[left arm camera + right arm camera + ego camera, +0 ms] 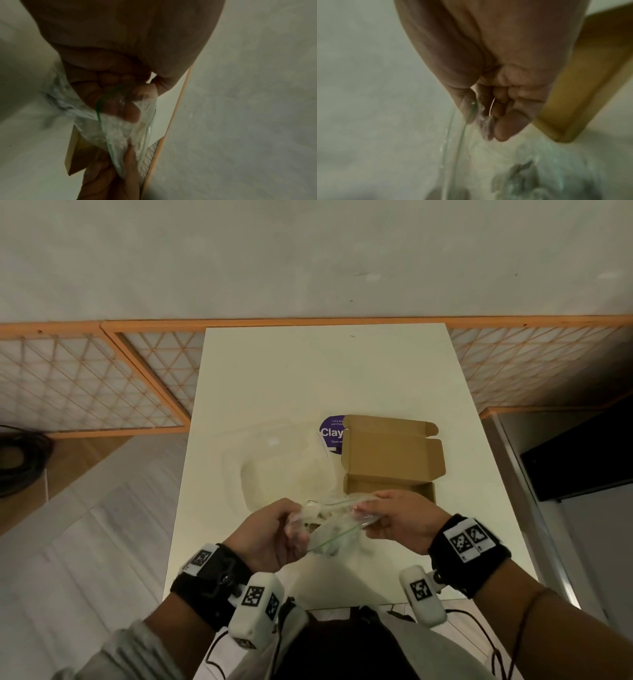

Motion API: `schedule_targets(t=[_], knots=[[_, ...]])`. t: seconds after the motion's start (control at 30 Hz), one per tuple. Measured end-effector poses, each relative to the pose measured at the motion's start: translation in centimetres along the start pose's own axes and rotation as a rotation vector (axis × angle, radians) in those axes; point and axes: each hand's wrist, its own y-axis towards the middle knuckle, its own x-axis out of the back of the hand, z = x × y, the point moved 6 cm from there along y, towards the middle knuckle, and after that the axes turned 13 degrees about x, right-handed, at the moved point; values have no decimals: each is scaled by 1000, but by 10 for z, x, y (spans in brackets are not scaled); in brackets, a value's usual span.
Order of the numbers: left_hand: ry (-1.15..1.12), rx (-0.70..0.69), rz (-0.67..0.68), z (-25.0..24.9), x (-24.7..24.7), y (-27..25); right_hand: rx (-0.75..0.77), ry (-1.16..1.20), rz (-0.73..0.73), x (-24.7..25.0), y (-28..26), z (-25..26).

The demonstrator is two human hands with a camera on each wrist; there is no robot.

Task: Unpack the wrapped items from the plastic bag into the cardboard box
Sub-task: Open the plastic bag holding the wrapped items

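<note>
We've got the bag (334, 522) held up over the tabletop (308, 378), just in front of the open box (390, 470): left hand (270, 534) and right hand (399, 520) each pinch a side of its green-edged mouth, fingers curled on the plastic. Looks like the opening step, w/ pale wrapped items (329, 546) inside, none visibly in the box. Next, probably: spread the mouth wide, then free one hand to reach in w/o dropping the bag.

Black wristbands (212, 580) with checkered tags
</note>
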Motion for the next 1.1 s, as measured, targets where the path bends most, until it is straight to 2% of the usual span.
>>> schedule_targets(t=[0.07,0.2,0.33,0.47,0.6,0.67,0.73,0.8,0.87,0.93,1.03,1.1], knots=[[-24,-20,-8,1,3,3,-40,182,26,-6,-1,1],[-39,-65,-65,2,13,9,-42,331,105,-19,-3,4],[-72,-54,-103,7,25,22,-43,395,38,-27,3,-8],[-201,-91,-131,0,32,30,-101,476,42,-42,8,-21],[-248,-106,-158,-4,34,33,-156,289,96,-38,8,-39],[-213,-88,-171,-2,38,37,-137,105,45,-31,11,-47],[-142,-70,-210,3,48,45,-87,-41,-60,-21,12,-48],[-132,-81,-268,5,57,48,-4,-220,-47,-20,13,-43],[-100,-152,-314,1,60,41,74,-461,5,-23,11,-36],[101,-227,-353,-6,53,29,153,-667,25,-27,13,-31],[765,-416,-561,-19,43,5,253,-766,-12,-34,15,-24],[1073,-473,-694,-20,38,1,309,-838,-46,-36,14,-21]])
